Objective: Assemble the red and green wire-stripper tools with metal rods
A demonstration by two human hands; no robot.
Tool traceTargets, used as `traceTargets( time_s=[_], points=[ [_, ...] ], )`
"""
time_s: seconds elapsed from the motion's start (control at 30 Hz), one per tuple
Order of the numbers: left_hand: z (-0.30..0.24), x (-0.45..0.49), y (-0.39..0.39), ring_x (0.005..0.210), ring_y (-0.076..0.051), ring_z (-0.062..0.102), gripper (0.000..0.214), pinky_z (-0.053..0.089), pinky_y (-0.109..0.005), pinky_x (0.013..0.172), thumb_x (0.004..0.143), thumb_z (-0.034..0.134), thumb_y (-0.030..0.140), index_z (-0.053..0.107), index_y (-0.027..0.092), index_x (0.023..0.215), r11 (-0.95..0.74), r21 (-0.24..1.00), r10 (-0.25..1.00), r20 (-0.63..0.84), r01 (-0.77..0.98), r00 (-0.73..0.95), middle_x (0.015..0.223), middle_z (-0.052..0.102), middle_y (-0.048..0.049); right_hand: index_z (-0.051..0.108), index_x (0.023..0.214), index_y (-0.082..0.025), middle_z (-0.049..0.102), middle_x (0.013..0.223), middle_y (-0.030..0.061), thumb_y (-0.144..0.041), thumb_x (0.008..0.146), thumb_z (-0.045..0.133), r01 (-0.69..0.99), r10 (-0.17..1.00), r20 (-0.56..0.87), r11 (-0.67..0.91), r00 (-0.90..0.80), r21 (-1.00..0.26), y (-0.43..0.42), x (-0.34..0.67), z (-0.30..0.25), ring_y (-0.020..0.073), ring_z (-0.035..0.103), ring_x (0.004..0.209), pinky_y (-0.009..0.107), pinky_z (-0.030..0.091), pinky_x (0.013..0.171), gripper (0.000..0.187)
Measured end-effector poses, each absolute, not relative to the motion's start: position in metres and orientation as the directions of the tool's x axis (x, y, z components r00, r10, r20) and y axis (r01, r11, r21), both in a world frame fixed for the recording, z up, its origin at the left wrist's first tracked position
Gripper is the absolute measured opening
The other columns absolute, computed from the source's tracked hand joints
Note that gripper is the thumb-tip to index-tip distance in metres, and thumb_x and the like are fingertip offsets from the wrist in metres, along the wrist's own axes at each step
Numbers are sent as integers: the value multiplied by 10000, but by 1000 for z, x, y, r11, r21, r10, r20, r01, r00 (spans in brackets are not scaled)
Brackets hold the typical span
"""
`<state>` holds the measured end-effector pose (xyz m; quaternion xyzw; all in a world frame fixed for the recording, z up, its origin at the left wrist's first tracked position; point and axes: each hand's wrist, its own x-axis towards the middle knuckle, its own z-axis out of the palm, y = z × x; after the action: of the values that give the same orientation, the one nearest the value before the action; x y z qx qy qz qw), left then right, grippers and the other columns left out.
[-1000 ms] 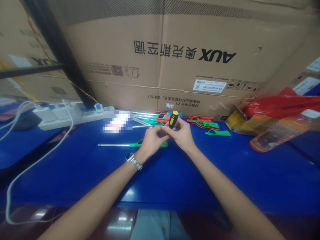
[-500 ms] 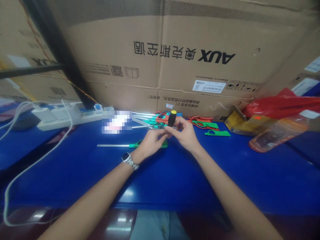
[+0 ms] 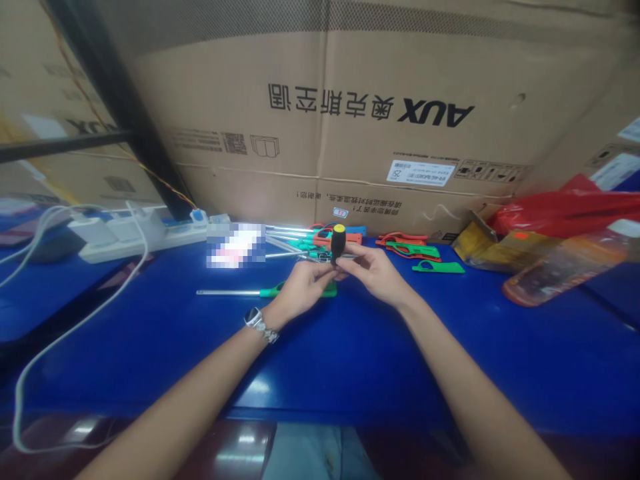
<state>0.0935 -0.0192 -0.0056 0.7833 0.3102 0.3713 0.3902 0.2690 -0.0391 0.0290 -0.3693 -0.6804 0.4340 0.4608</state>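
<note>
A screwdriver (image 3: 338, 244) with a black handle and yellow end cap stands nearly upright in my right hand (image 3: 375, 270), whose thumb and fingers close around its lower part. My left hand (image 3: 303, 287) is pinched closed just beside the screwdriver's lower end; what its fingertips hold is hidden. Beneath my left hand lies a long-necked lighter (image 3: 273, 291) with a green handle and a metal tube pointing left. The hand covers much of that handle. Just behind my hands is a pile of similar lighters (image 3: 300, 239) with teal and orange parts.
Green and orange plastic handle shells (image 3: 415, 250) lie right of my hands. Farther right are an open carton (image 3: 475, 243), a red plastic bag (image 3: 555, 207) and a tilted bottle (image 3: 565, 267). A white power strip (image 3: 145, 243) with cables is at left. A big cardboard box (image 3: 350, 147) stands behind.
The screwdriver's handle has shifted slightly left and down and is a little more upright, my right hand moving with it. My left hand stays almost where it was.
</note>
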Motion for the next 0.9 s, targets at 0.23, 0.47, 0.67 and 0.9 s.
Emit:
traceTargets(
  time_s=[0.23,0.47,0.67,0.9],
  points=[
    [-6,81,-13,974,-248,653,313,514,-376,908,843,694,365,719,200,1107,-657,656,718,392,371,576,1083,707,-84,477,699,-223,619,707,-9,-476,675,823,146,901,429,418,55,-897,-29,251,8,152,585,627,309,518,595,429],
    [-12,73,-6,821,-195,649,190,523,-317,782,769,756,312,720,182,902,-556,742,736,228,376,638,900,700,-45,522,928,-245,661,848,-11,-474,691,808,80,914,374,366,156,-927,-26,235,3,86,514,440,238,408,382,436],
    [-15,76,-6,708,-151,592,186,477,-262,661,749,750,304,674,161,841,-516,781,749,211,353,629,793,668,-13,680,889,-198,674,683,9,-558,710,770,-36,977,212,212,25,-977,-32,232,5,132,564,372,254,340,305,412],
    [-19,76,-5,754,-169,607,242,489,-287,705,738,763,361,650,163,820,-531,754,768,236,387,595,832,660,-24,690,1005,-196,605,600,-42,-670,791,639,-127,972,195,179,-128,-976,-34,243,1,121,610,417,242,473,398,523]
  ],
)
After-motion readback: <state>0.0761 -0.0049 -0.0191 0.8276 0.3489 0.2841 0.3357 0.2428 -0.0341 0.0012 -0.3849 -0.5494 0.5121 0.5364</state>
